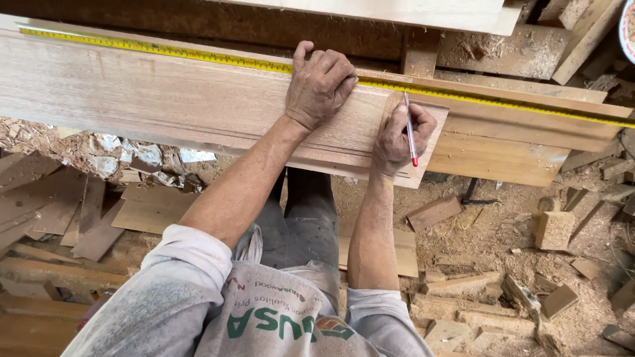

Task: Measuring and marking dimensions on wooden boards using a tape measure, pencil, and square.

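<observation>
Wooden plank lies across the middle of the frame. Left hand presses a yellow tape measure flat on it; right hand pinches a red pen at the plank's end.

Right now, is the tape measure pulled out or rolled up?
Pulled out: the yellow tape measure lies flat along the board, pinned under the left hand.
</observation>
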